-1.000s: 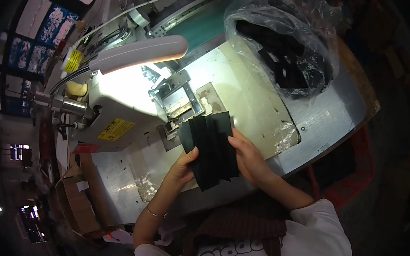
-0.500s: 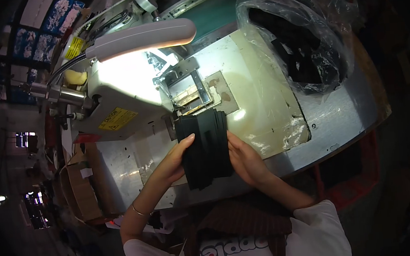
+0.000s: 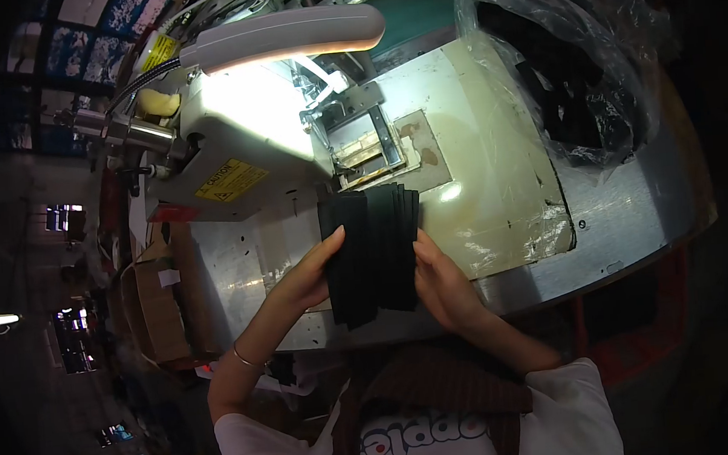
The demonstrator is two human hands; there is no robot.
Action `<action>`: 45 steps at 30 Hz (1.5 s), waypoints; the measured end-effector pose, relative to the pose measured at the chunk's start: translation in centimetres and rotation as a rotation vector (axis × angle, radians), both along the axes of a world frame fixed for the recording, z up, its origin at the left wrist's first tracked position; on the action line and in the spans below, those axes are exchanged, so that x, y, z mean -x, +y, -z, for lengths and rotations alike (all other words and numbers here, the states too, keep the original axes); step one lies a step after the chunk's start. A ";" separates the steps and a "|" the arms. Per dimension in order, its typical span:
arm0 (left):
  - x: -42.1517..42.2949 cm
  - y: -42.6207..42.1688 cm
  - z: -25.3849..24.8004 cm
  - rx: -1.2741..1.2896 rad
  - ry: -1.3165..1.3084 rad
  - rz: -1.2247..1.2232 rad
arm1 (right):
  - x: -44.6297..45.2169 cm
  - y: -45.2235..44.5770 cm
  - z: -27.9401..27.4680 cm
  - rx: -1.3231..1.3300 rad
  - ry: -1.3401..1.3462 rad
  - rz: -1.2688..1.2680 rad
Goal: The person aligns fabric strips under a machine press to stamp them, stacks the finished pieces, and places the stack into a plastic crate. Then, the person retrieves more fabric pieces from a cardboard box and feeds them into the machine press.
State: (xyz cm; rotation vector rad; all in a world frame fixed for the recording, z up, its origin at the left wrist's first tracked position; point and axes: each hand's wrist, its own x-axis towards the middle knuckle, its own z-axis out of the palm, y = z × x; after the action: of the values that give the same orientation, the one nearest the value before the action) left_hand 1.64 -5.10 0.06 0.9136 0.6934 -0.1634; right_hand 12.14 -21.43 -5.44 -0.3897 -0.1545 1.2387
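- My L hand (image 3: pixel 306 276), part-curled, held the L edge of the blk stack (image 3: pixel 372 257), thumb on top.
- My R hand (image 3: pixel 447 282), fingers bent, held its R edge; stack was approx. ctr of frame, near the metal clamp (image 3: pixel 391 140).
- Lit lamp (image 3: pixel 289 35) hung over the machine (image 3: pixel 246 138), upper L.
- Clear bag (image 3: pixel 643 77) w/ blk pcs (image 3: pixel 567 109) sat upper R.
- Cardboard box (image 3: pixel 159 316) was lower L.

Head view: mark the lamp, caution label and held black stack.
Lamp (image 3: pixel 285 39): head view, middle of pale housing.
Caution label (image 3: pixel 232 180): head view, yellow face.
Black stack (image 3: pixel 373 252): head view, middle of upper face.
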 end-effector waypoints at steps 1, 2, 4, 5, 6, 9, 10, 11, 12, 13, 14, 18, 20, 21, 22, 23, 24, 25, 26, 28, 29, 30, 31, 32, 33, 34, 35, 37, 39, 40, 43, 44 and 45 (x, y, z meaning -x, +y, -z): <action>0.1 -0.2 -0.2 -0.003 -0.001 -0.012 | 0.4 -0.1 0.0 -0.006 -0.021 0.005; -0.1 -0.4 -0.2 -0.001 -0.010 -0.022 | 0.7 0.0 -0.1 0.019 -0.043 0.028; -0.9 -1.4 -0.2 -0.126 0.001 -0.018 | 1.0 -0.1 -0.3 0.074 -0.094 0.078; -1.3 -2.0 -0.2 -0.187 0.005 -0.013 | 1.1 -0.1 -0.4 0.083 -0.178 0.099; -1.8 -2.6 -0.5 -0.223 0.021 -0.039 | 1.3 -0.1 -0.5 0.093 -0.264 0.122; -2.8 -4.3 -0.8 -0.329 0.056 -0.148 | 3.1 0.3 0.6 0.237 -0.632 0.250; -2.6 -4.5 -0.4 -0.355 0.056 -0.200 | 3.8 0.6 0.9 0.262 -0.743 0.343; -2.5 -4.8 0.1 -0.370 0.056 -0.235 | 4.4 0.9 1.3 0.305 -0.857 0.445; -2.0 -4.9 0.3 -0.398 0.053 -0.259 | 4.4 1.1 1.0 0.265 -0.847 0.429; -1.6 -4.9 0.2 -0.421 0.047 -0.273 | 4.2 1.3 1.0 0.233 -0.837 0.422; -1.6 -4.9 0.3 -0.412 -0.007 -0.254 | 4.6 1.8 1.5 0.245 -0.842 0.465; -3.4 -7.5 -0.9 -0.400 -0.157 -0.242 | 3.9 1.0 1.1 0.244 -0.890 0.782; -4.1 -8.7 -0.5 -0.398 -0.227 -0.199 | 2.3 -1.6 0.0 0.224 -0.777 0.679; -5.4 -11.1 -1.1 -0.437 -0.163 -0.254 | 1.7 -2.8 -0.1 0.235 -0.823 0.758; -5.6 -11.2 -0.2 -0.407 -0.263 -0.085 | 1.4 -3.7 0.5 0.294 -0.860 0.824; -5.6 -11.2 0.4 -0.376 -0.358 0.078 | 1.3 -4.7 0.7 0.351 -0.893 0.884; -6.3 -12.4 0.9 -0.322 -0.366 0.101 | 0.8 -6.2 1.0 0.447 -0.944 0.927; -6.7 -13.8 1.4 -0.273 -0.372 0.123 | 0.3 -7.6 1.3 0.542 -0.990 0.968; -7.4 -15.8 1.7 -0.287 -0.334 0.073 | 0.0 -8.8 1.8 0.611 -0.998 1.068; -9.1 -20.8 2.0 -0.440 -0.259 0.115 | -0.2 -12.6 2.8 0.610 -0.937 1.052; -9.7 -22.2 3.0 -0.514 -0.267 0.215 | -0.3 -14.5 3.3 0.611 -0.939 1.115; -10.3 -24.7 2.8 -0.447 -0.268 0.171 | -0.2 -16.5 2.8 0.664 -0.936 1.160; -11.0 -27.6 2.7 -0.378 -0.269 0.128 | -0.1 -18.1 2.3 0.719 -0.933 1.205; -11.4 -29.8 2.9 -0.390 -0.380 0.204 | 0.5 -18.5 3.4 0.747 -0.843 1.230; -11.7 -31.2 3.1 -0.405 -0.485 0.282 | 1.2 -19.1 4.6 0.766 -0.714 1.233; -12.0 -31.8 4.0 -0.585 -0.497 0.404 | 1.4 -20.3 5.0 0.809 -0.643 1.224; -12.3 -32.1 5.4 -0.768 -0.504 0.522 | 1.5 -21.5 5.3 0.847 -0.573 1.211; -12.3 -33.5 7.9 -0.570 -0.313 0.577 | 1.1 -23.0 8.7 0.928 -0.478 1.209; -13.0 -34.9 11.0 -0.476 -0.279 0.571 | 1.3 -24.2 11.7 1.017 -0.424 1.208; -13.3 -35.4 12.5 -0.481 -0.297 0.570 | 1.0 -24.7 12.8 0.999 -0.435 1.224; -14.7 -35.8 15.6 -0.543 -0.350 0.594 | -1.4 -27.0 16.0 0.868 -0.352 1.180; -15.0 -35.4 16.0 -0.563 -0.360 0.606 | -2.9 -27.3 18.8 0.938 -0.293 1.195; -15.1 -35.0 16.2 -0.576 -0.370 0.621 | -4.8 -27.9 18.4 0.813 -0.220 1.272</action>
State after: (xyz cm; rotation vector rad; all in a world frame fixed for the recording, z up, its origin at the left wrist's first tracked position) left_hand 16.77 -40.07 -16.11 1.6512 0.0813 -0.3426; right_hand 16.90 -49.37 -23.89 -1.1072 0.3935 -0.0691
